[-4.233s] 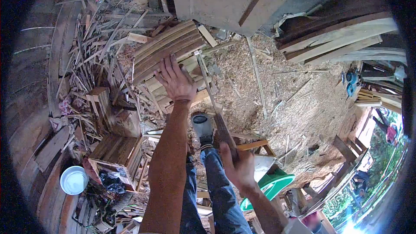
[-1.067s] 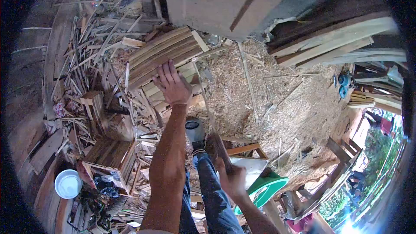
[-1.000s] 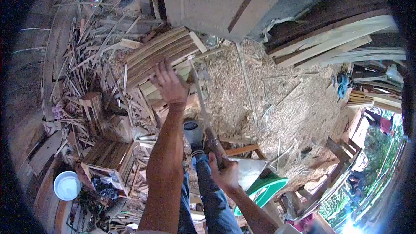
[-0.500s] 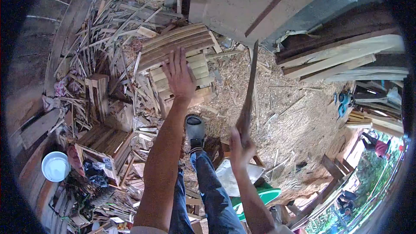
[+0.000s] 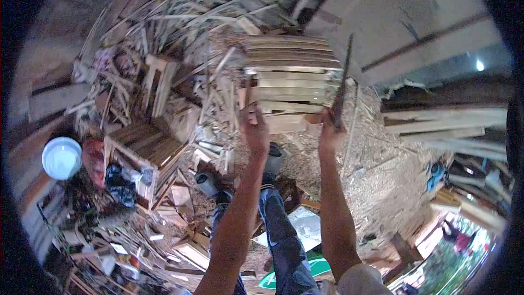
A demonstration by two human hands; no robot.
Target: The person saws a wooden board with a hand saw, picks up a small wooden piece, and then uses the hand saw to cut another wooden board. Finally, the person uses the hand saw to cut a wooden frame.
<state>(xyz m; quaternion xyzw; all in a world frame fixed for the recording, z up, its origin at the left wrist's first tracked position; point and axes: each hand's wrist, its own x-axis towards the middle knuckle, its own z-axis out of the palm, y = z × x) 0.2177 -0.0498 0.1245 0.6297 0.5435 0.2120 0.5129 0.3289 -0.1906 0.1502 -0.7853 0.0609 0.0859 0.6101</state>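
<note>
In the middle stands a slatted wooden piece [image 5: 292, 76], like a small stool or crate, with pale slats in front and browner ones on top. My left hand [image 5: 255, 131], blurred by motion, is closed at its lower left edge, by a brown upright. My right hand [image 5: 332, 130] is at its lower right corner, closed around a long, narrow dark tool [image 5: 344, 79] seen edge-on, perhaps a saw or a machete. The tool points up and away beside the slats. My shod feet stand below, close to the piece.
Wood offcuts [image 5: 218, 5] pile up at the far left. A wooden crate [image 5: 144, 145] and a white bucket [image 5: 61, 158] stand left. Planks [image 5: 436, 123] are stacked right, with a teal power tool [image 5: 436, 175] nearby. Shavings cover the floor. A person [image 5: 461, 240] is outside.
My left hand has left the top of the slats for the left edge. My right hand has moved forward to the right corner with the tool. The view has turned left.
</note>
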